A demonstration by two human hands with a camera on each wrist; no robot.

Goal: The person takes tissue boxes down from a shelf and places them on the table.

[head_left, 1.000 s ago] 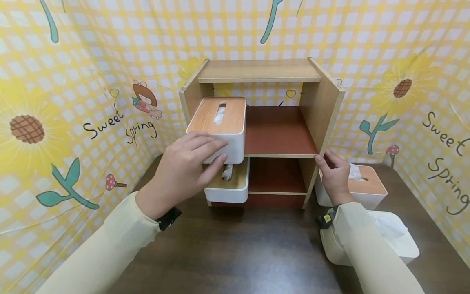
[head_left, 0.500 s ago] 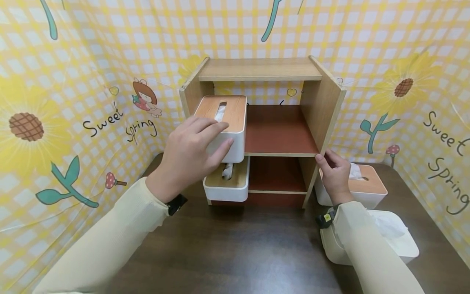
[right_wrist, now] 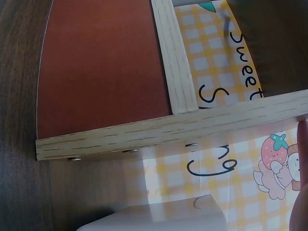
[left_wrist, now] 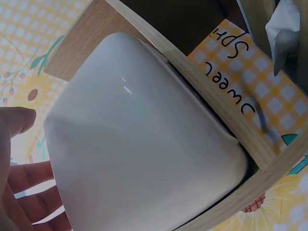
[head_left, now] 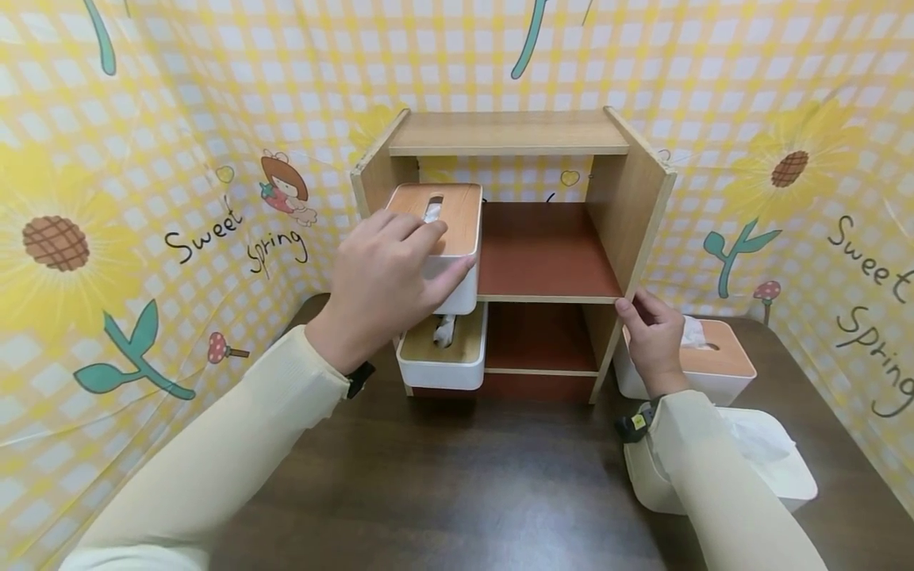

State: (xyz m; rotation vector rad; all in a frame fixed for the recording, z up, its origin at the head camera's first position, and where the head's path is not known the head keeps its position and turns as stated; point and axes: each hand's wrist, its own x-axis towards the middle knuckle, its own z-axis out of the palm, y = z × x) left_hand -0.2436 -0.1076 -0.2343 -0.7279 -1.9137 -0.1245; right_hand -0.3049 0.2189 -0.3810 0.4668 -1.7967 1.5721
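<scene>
A person's left hand (head_left: 382, 274), fingers loosely bent and thumb apart from them, reaches over the front left corner of a wood-topped tissue box (head_left: 464, 234) at the left end of a shelf unit's (head_left: 507, 135) upper board; whether it bears on the box cannot be told. The box juts past the board's front edge, leaving its face within easy reach. The right hand (head_left: 653, 337) pinches the front edge of the right side panel (head_left: 646, 214), apparently to steady the unit. Below, a lower tissue box (head_left: 450, 374) also overhangs its board. A wood-lidded box (head_left: 721, 358) and an all-white box (head_left: 789, 476) stand at right on the desk (head_left: 500, 476).
</scene>
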